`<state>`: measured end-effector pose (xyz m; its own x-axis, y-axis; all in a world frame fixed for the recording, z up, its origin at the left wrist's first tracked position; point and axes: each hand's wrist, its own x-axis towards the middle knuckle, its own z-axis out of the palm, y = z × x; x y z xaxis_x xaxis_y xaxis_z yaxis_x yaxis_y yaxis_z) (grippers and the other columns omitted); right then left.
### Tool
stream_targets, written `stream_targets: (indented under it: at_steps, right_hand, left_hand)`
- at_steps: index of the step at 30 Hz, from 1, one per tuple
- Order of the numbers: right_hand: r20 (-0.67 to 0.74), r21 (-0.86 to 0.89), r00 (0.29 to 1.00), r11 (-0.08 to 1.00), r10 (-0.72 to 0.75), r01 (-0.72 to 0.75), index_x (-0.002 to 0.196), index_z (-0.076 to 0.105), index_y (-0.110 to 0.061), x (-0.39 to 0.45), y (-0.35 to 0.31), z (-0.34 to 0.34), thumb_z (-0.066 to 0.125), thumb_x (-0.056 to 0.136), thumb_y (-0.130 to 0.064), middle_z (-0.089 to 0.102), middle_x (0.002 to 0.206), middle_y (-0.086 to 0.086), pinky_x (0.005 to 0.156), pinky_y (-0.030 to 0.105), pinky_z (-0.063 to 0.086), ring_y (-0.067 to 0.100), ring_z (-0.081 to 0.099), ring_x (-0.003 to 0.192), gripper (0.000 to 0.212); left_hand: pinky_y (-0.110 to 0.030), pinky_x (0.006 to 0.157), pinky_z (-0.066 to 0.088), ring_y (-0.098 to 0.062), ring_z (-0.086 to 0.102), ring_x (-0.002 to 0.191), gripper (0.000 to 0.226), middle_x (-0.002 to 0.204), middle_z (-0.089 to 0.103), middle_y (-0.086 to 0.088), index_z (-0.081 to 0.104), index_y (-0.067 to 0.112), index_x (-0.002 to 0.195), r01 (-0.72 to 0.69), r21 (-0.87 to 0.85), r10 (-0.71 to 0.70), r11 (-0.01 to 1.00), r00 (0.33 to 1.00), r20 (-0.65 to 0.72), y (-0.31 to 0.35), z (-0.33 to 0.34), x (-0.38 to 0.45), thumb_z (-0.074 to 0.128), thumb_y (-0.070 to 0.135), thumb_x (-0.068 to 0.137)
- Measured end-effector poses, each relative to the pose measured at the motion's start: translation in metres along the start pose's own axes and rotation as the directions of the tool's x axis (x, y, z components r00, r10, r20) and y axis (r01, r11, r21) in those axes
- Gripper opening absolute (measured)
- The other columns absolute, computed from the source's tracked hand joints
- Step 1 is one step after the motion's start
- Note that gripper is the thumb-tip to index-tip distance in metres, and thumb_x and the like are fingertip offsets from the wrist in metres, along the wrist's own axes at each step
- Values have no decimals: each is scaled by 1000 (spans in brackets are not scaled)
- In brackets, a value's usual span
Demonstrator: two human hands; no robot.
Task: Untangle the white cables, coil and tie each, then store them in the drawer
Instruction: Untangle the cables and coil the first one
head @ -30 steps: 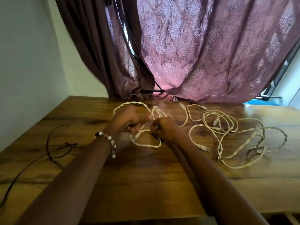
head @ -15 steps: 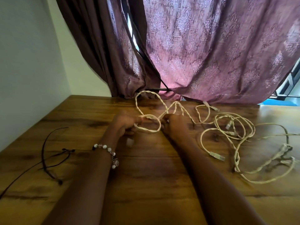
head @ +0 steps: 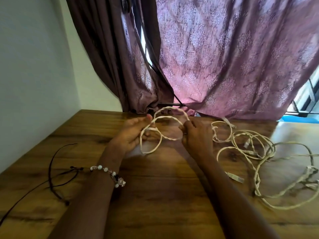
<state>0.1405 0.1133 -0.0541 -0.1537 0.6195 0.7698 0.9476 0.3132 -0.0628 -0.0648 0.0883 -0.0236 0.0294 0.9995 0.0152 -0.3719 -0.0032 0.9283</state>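
I have my left hand pinching the white cable loops while my right hand grips the strand beside it, spreading them for coiling.

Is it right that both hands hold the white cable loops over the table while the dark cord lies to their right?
Not quite. The head view shows the dark cord lying to their left, on the table. The left hand and right hand do hold the white cable loops over it.
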Motion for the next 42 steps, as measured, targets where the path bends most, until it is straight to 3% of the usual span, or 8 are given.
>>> stream_targets:
  at_steps: [5,11,16,22,26,29,35,42]
  right_hand:
    - [-138,113,988,992,70,-54,84,63,-5,-1,0,-4,50,89,-22,55,82,16,57,38,43,34,53,71,21]
    - [-171,193,960,963,221,-187,88,61,-1,3,6,-7,38,84,-18,50,98,24,53,37,39,40,53,80,29]
    - [-161,220,930,930,331,-293,87,61,2,2,9,-10,49,80,-4,51,101,29,59,41,42,44,54,83,16]
    - [-44,-14,921,921,388,-389,103,64,-8,-3,8,-19,56,84,-10,44,125,29,77,46,41,45,43,109,20]
    - [36,-121,978,972,205,-200,96,69,-15,-1,7,-15,66,82,-17,44,131,33,79,49,49,49,48,106,15]
    - [71,-135,996,989,-50,59,100,68,-20,3,0,-10,76,71,-29,36,139,32,84,59,49,51,48,114,31]
    - [-33,-108,908,904,-418,413,81,64,-31,0,-26,-30,63,77,-37,25,148,8,91,45,28,31,31,124,7]
    - [-135,251,879,842,-458,478,87,71,-22,0,-42,-47,52,90,-46,48,126,10,87,37,32,30,44,110,31]
  left_hand:
    - [-18,52,53,-9,68,65,32,85,72,-8,64,1,108,11,255,-69,967,974,218,-1,12,-18,64,-12,78]
    - [-20,43,49,-10,61,42,48,72,65,-15,46,5,117,-58,400,47,915,998,38,-9,13,-9,70,-8,77]
    - [-28,57,47,-12,60,54,19,64,68,-6,65,5,81,-113,507,98,855,994,55,-15,-2,-4,79,11,70]
    - [-26,57,53,-12,54,48,16,49,56,-2,67,3,76,-206,-141,227,968,962,149,-6,-2,-4,59,14,83]
    - [-22,55,41,-6,36,49,35,55,44,6,68,8,102,-224,-419,363,880,886,287,8,-11,-2,65,34,80]
    - [-21,53,40,-6,37,50,44,63,52,5,55,5,111,-287,-474,430,832,875,225,12,-9,-3,66,34,79]
    - [-19,54,44,-7,47,50,33,72,66,0,50,7,129,-460,-24,459,888,888,-38,10,-2,-4,38,4,99]
    - [-22,58,53,-15,64,59,26,68,68,-5,61,7,100,-532,344,533,774,840,98,-6,-5,-1,37,15,102]
